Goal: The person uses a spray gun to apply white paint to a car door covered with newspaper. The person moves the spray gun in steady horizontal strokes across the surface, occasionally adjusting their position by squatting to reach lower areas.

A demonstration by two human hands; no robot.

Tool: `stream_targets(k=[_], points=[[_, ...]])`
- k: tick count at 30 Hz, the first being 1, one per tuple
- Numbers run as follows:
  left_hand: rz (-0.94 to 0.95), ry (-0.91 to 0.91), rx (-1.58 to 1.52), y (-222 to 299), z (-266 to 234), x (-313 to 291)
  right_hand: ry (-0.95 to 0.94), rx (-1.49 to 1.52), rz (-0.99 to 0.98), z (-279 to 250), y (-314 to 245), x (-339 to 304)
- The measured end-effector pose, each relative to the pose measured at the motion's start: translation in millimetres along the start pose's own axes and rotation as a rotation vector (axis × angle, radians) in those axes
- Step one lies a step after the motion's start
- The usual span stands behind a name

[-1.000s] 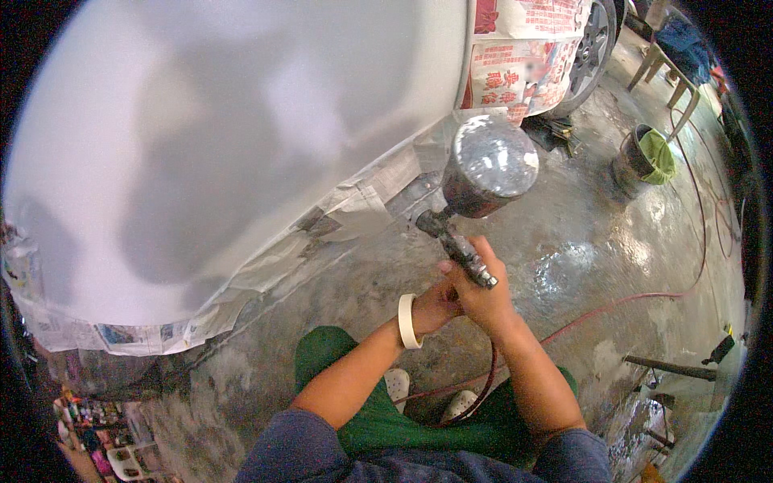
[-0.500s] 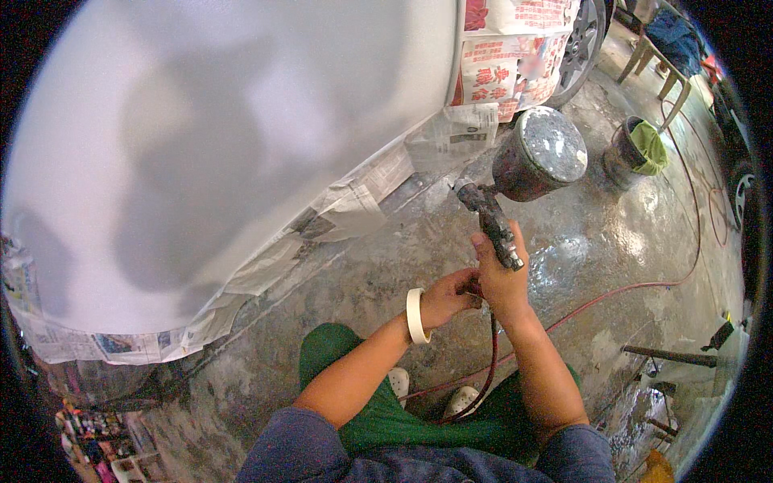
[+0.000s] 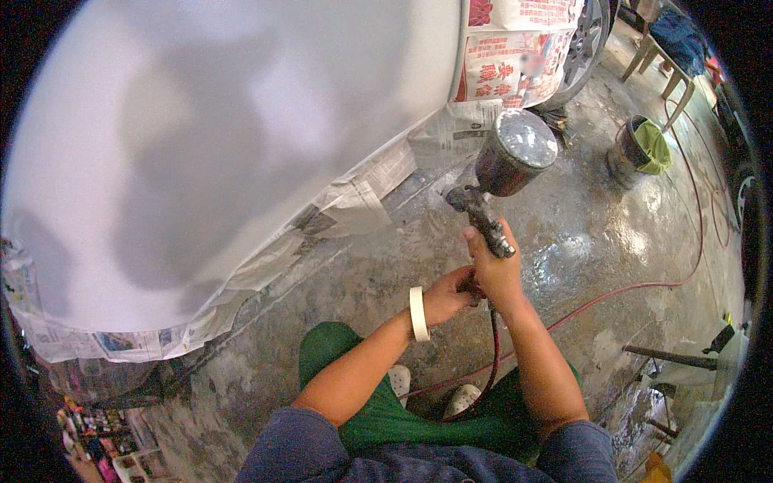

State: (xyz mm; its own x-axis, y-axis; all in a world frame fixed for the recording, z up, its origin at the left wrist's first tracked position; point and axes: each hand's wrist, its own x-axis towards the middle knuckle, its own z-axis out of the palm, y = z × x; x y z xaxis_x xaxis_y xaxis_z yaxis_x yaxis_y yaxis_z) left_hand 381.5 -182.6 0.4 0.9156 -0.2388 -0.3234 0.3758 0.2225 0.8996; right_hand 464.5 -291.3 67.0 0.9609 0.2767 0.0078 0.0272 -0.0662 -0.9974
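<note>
A dark, paint-stained spray gun (image 3: 480, 216) is upright in front of me, my right hand (image 3: 498, 278) wrapped round its grip. Its round cup (image 3: 515, 157), with a speckled silvery lid, leans up to the right. At the bottom of the grip, my left hand (image 3: 447, 298) has its fingers closed where the hose joins; they partly hide the fitting. Around my left wrist hangs a cream roll of masking tape (image 3: 419, 314). A dark red air hose (image 3: 494, 346) drops from the gun between my legs. The gun's nozzle points toward a pale grey car panel (image 3: 322, 105).
Newspaper masking (image 3: 386, 171) runs along the panel's lower edge, and red-printed sheets (image 3: 515, 64) cover the part beside a wheel (image 3: 588, 48). A bucket with a green cloth (image 3: 632, 153) and a stool (image 3: 664, 68) stand right. Red hose (image 3: 612, 298) crosses the wet concrete floor.
The spray gun and its cup have shifted slightly left, the cup tilting a little upward. My right hand has moved with it; my left hand stays at the grip's bottom.
</note>
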Motion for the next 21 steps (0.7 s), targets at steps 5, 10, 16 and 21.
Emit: stream_targets(k=[5, 10, 16, 21], points=[[0.095, -0.011, 0.006, -5.7, -0.3, 0.8, 0.106, -0.051, 0.004, -5.3, 12.9, 12.6], [0.057, -0.007, -0.011, -1.1, 2.6, 0.5, 0.115, -0.019, -0.013, -10.2, 16.1, 17.0], [0.021, 0.047, 0.145, -9.7, -0.1, 0.7, 0.003, -0.029, 0.072, -1.1, 5.1, 8.7], [-0.087, -0.1, 0.507, -4.5, -5.6, -1.9, -0.085, -0.068, 0.058, 7.8, 10.4, 0.6]])
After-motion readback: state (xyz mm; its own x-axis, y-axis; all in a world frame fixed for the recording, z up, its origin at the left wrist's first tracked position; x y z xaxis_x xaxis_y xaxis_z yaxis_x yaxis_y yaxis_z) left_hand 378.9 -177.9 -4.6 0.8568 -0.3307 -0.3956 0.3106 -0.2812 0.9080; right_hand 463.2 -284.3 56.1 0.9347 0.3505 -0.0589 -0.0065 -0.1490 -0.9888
